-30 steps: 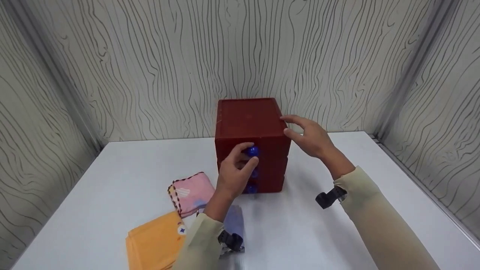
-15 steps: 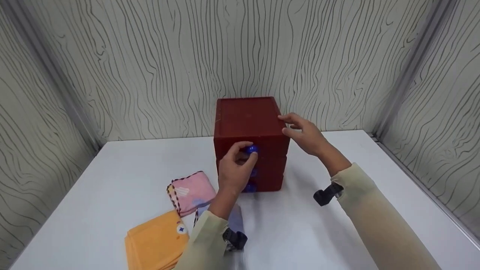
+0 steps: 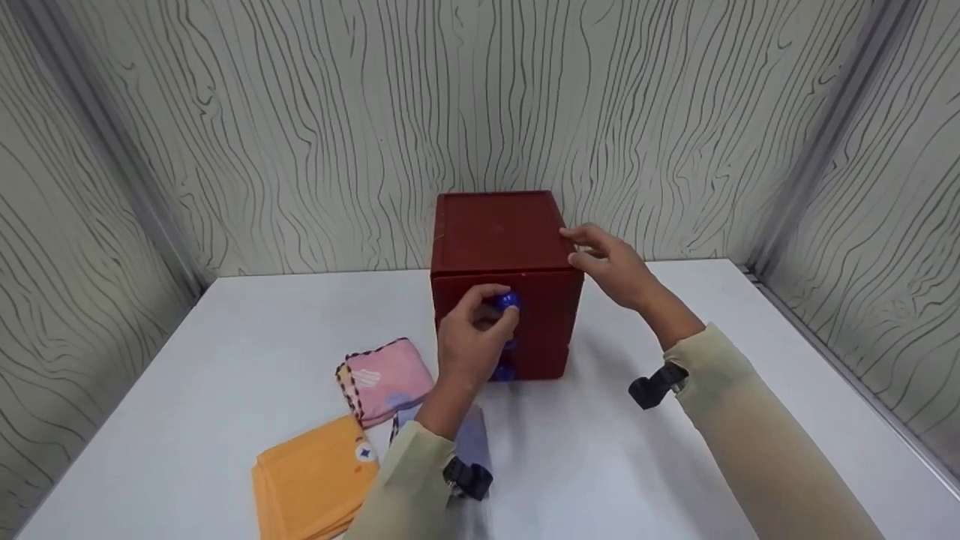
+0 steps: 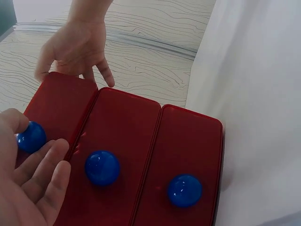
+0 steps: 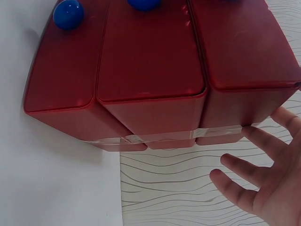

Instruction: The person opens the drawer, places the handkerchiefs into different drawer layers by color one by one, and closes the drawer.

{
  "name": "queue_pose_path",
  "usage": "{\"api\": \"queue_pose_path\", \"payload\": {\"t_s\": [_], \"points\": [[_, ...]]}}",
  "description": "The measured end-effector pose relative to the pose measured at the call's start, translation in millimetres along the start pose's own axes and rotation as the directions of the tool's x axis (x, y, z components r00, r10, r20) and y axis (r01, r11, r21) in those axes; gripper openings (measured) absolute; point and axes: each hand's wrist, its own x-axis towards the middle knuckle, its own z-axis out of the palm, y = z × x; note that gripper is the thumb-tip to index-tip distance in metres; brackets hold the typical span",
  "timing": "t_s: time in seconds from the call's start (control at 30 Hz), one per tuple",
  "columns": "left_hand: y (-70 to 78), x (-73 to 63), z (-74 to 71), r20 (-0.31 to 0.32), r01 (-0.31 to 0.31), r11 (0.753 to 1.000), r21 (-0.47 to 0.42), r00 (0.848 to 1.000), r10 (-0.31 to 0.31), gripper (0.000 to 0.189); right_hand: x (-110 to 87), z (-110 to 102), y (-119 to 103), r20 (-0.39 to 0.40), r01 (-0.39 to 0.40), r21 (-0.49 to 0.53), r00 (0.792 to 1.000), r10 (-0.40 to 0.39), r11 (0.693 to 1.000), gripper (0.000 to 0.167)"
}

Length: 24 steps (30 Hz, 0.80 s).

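Red drawers (image 3: 541, 304), near rear edge of counter (image 3: 315, 307): your left grip (image 3: 471, 341) pinches top knob (image 3: 509, 300); brace steadily with spread right hand (image 3: 621, 274).

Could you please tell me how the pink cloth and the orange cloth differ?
The pink cloth has dark, braided-looking edging, while the orange cloth shows plain edges. The pink cloth bears white and light blue patches; the orange cloth has an eye-like print near one corner. The pink cloth lies closer to the red drawer unit than the orange cloth does. Both lie folded on the white table.
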Motion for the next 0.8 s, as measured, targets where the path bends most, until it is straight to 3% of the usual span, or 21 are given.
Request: {"api": "queue_pose_path", "payload": {"t_s": [0.23,0.53,0.8], "points": [[3.3,-7.0,-1.9,0.023,-0.001,1.0,-0.029,1.0,0.001,0.026,-1.2,0,0,-0.011,-0.011,0.003,1.0,0.011,1.0,0.042],[9.2,-22.5,-5.4,0.031,-0.005,0.999,0.037,1.0,0.004,0.026,-1.0,0,1,-0.021,0.008,0.001,1.0,-0.008,1.0,0.042],[17.8,-39.0,-8.0,0.005,-0.06,0.986,0.153,0.998,0.06,0.023,-0.1,3,3,-0.028,0.023,0.01,0.999,-0.022,1.0,0.041]]}}
